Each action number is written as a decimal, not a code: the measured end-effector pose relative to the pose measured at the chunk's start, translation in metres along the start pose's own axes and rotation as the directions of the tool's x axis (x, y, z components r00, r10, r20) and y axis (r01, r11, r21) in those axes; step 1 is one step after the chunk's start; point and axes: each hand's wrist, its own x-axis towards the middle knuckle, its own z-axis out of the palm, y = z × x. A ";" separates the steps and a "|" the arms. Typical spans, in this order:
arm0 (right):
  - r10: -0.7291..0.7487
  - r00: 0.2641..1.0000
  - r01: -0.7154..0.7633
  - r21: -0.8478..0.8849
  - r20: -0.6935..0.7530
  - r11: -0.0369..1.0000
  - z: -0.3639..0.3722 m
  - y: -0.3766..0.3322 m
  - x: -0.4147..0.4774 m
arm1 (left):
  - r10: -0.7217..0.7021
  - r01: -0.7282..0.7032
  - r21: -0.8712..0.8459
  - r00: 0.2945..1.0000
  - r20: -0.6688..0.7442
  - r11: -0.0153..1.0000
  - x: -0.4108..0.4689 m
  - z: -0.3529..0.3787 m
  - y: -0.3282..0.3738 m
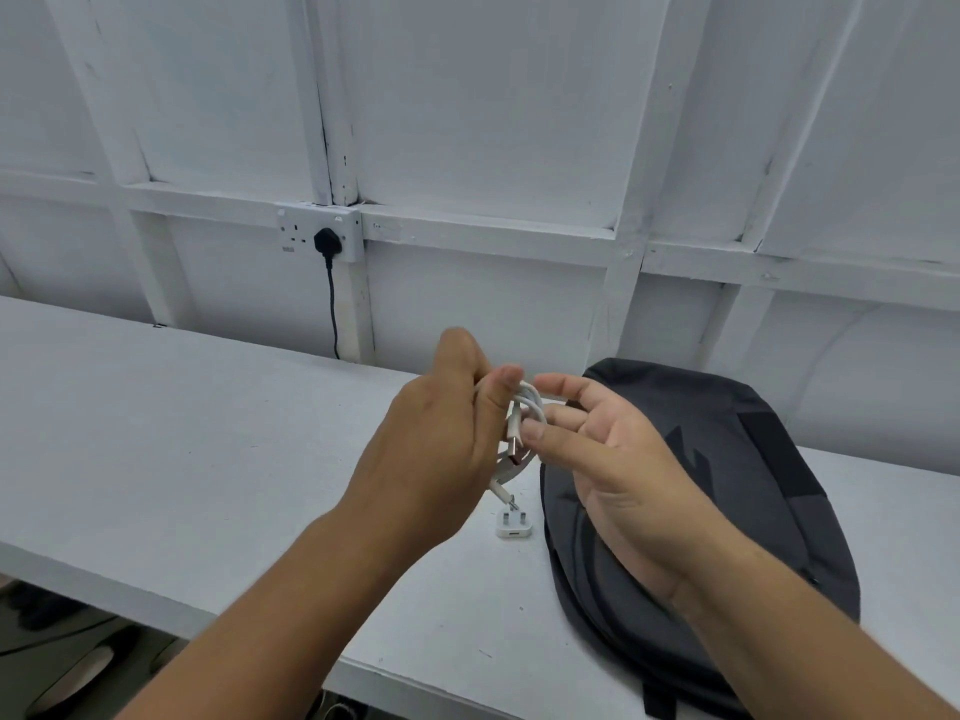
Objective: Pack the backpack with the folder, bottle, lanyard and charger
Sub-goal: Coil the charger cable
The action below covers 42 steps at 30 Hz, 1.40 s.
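Charger cable (524, 407), white and coiled, is pinched in the closed left hand (441, 444) above the table (208, 449), while the right hand's (613, 470) open fingers touch its loops. The white plug (513, 527) lies on the table below, just beside the dark backpack (727, 485).

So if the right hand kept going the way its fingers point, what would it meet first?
Most likely the coiled white charger cable that the left hand holds; the right hand fingertips are already at it, though depth is unclear.
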 end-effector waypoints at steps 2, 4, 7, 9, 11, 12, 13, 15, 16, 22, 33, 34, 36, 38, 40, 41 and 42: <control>0.029 0.997 -0.030 0.013 0.071 0.999 -0.003 -0.003 0.001 | 0.019 -0.019 -0.003 1.000 0.001 1.000 0.001 -0.004 0.001; 0.080 0.981 -0.096 0.082 0.179 0.992 -0.007 -0.008 0.003 | 0.074 -0.075 0.041 0.996 0.045 0.996 0.000 -0.006 0.003; 0.116 0.944 -0.129 0.019 0.308 0.991 -0.005 -0.018 0.002 | 0.139 -0.151 0.094 0.983 0.123 0.984 -0.001 -0.006 0.003; 0.131 0.944 -0.081 -0.170 0.303 0.982 -0.005 -0.020 0.000 | 0.143 -0.150 0.031 0.976 0.167 0.988 0.000 -0.005 0.001; 0.142 0.960 -0.025 -0.432 0.242 0.902 -0.003 -0.022 -0.001 | 0.123 -0.117 -0.044 0.977 0.176 0.992 0.000 -0.003 -0.004; 0.132 0.970 0.021 -0.608 0.205 0.794 -0.003 -0.024 -0.003 | 0.111 -0.103 -0.060 0.979 0.170 0.993 -0.001 -0.002 -0.006; 0.105 0.976 0.079 -0.762 0.190 0.642 -0.002 -0.026 -0.005 | 0.102 -0.092 -0.072 0.982 0.160 0.993 -0.001 -0.002 -0.008; 0.068 0.973 0.174 -0.893 0.221 0.416 0.001 -0.030 -0.009 | 0.078 -0.064 -0.103 0.987 0.141 0.993 -0.001 -0.001 -0.010; 0.056 0.972 0.189 -0.904 0.227 0.384 0.002 -0.032 -0.010 | 0.065 -0.046 -0.136 0.988 0.138 0.990 0.000 0.000 -0.010; -0.122 0.989 0.135 -0.854 0.085 0.502 0.007 -0.029 -0.002 | -0.224 0.318 -0.560 0.947 0.231 0.765 0.001 0.010 -0.004; -0.198 0.976 0.040 -0.828 -0.087 0.559 -0.004 -0.017 -0.003 | -0.174 0.251 -0.533 0.966 0.191 0.808 -0.020 0.031 -0.004; -0.190 0.979 0.058 -0.804 -0.069 0.591 -0.005 -0.016 -0.004 | -0.172 0.238 -0.524 0.970 0.172 0.818 -0.020 0.030 -0.005; -0.165 0.986 0.097 -0.724 -0.023 0.682 -0.007 -0.011 -0.007 | -0.196 0.232 -0.529 0.973 0.123 0.816 -0.018 0.029 -0.007; -0.126 0.992 0.109 -0.570 0.009 0.814 -0.005 -0.003 -0.010 | -0.238 0.239 -0.530 0.969 0.072 0.814 -0.017 0.030 -0.009; -0.097 0.995 0.100 -0.374 0.027 0.922 -0.003 0.005 -0.011 | -0.277 0.265 -0.542 0.959 0.061 0.798 -0.017 0.032 -0.010; -0.095 0.995 0.101 -0.287 0.035 0.953 -0.003 0.009 -0.011 | -0.302 0.290 -0.561 0.950 0.074 0.775 -0.018 0.034 -0.010; -0.099 0.994 0.106 -0.225 0.043 0.969 -0.003 0.012 -0.010 | -0.323 0.316 -0.578 0.942 0.094 0.753 -0.019 0.035 -0.011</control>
